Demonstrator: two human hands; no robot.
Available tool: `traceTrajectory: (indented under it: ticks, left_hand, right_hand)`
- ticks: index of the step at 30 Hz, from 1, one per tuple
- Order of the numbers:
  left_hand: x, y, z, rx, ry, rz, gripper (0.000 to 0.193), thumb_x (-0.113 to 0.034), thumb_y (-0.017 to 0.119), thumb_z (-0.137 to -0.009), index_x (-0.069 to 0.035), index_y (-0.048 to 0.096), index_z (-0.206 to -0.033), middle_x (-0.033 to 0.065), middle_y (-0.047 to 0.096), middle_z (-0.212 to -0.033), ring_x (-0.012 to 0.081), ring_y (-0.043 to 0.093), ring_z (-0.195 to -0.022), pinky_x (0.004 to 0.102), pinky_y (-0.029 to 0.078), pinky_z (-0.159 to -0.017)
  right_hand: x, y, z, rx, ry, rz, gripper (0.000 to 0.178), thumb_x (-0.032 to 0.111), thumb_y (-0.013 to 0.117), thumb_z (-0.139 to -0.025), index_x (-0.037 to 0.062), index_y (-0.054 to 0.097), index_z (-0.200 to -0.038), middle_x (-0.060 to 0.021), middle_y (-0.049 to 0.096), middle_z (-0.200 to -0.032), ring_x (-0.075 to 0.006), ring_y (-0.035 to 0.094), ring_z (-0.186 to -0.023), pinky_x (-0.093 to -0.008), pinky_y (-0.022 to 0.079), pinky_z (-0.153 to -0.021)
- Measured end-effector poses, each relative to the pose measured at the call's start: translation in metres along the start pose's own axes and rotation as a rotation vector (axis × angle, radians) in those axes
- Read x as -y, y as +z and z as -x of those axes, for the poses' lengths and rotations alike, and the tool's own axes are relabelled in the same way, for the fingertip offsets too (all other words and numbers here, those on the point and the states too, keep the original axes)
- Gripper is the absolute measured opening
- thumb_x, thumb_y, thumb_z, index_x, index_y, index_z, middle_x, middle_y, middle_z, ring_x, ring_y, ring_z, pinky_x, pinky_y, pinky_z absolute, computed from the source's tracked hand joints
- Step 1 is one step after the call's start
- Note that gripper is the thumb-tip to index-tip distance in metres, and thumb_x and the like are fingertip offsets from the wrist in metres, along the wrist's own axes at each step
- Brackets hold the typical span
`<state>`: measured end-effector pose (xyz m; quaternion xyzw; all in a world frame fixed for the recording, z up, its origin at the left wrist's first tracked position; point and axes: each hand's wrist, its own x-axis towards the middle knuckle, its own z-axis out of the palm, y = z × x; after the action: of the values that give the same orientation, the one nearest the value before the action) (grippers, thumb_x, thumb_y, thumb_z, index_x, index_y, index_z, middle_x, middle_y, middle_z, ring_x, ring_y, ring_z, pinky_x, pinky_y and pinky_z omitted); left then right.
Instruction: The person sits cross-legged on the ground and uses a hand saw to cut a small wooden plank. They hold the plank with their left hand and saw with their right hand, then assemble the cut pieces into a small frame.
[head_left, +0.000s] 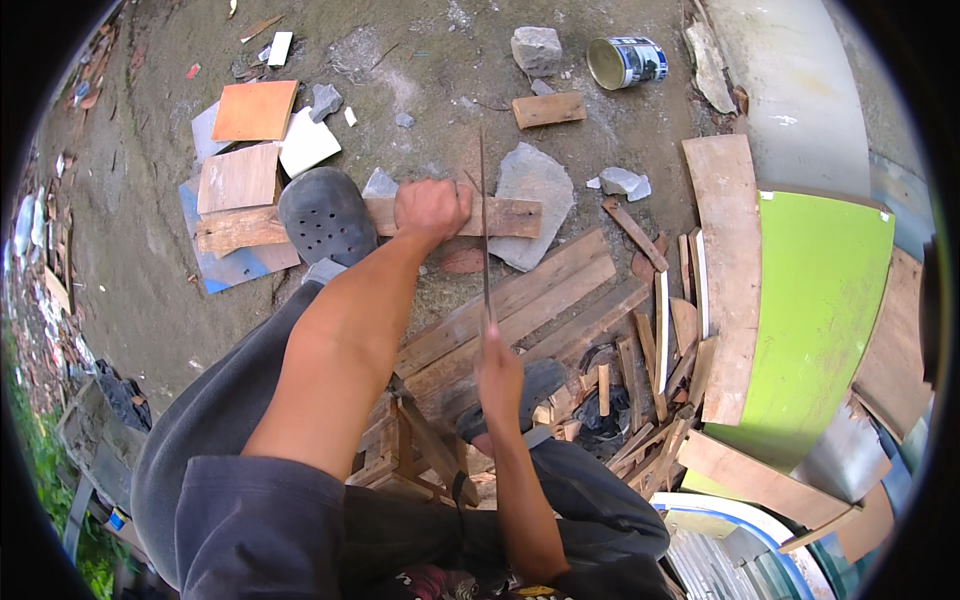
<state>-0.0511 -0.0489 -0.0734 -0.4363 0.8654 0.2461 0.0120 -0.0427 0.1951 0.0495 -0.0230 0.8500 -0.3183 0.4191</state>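
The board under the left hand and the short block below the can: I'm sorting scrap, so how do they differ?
The board is clearly longer; the block is short. The left hand holds the board, with a thin blade across it; the block lies untouched. The board's right end lies over a stone slab; the block lies on the ground. Both are brown wood.

The wooden board [381, 215] is long, narrow and weathered brown, with a darker mark near its right end; it lies flat and roughly crosswise in the upper middle of the view, its left end slightly lower, its right end over a flat grey stone slab [533, 180]. The handsaw [486, 262] shows a thin dark blade, edge-on and nearly straight up the view; it crosses the board near the right end; its cutting depth cannot be told.
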Motion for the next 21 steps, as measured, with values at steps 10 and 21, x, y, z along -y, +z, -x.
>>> traceTrajectory:
  ticks: [10,21]
  left_hand:
    - [0.002,-0.008,-0.002,0.033,0.003,0.022,0.046,-0.034,0.047,-0.095,-0.004,0.074,-0.074,0.0245,0.070,-0.074,0.0388,0.070,-0.072,0.0496,0.051,-0.084]
    - [0.001,-0.008,0.003,0.024,0.016,0.033,0.043,-0.033,0.048,-0.094,-0.004,0.074,-0.075,0.0246,0.070,-0.075,0.0386,0.070,-0.070,0.0494,0.052,-0.082]
  right_hand:
    - [-0.018,-0.045,0.090,0.042,0.149,0.162,0.070,0.053,0.045,-0.104,-0.0086,0.057,-0.073,-0.0172,0.050,-0.057,-0.0248,0.049,-0.056,-0.0452,0.042,-0.060]
    - [-0.028,-0.047,0.089,0.076,0.233,0.046,0.072,0.056,0.048,-0.103,-0.0048,0.059,-0.066,-0.0107,0.054,-0.056,-0.0163,0.053,-0.059,-0.0379,0.044,-0.059]
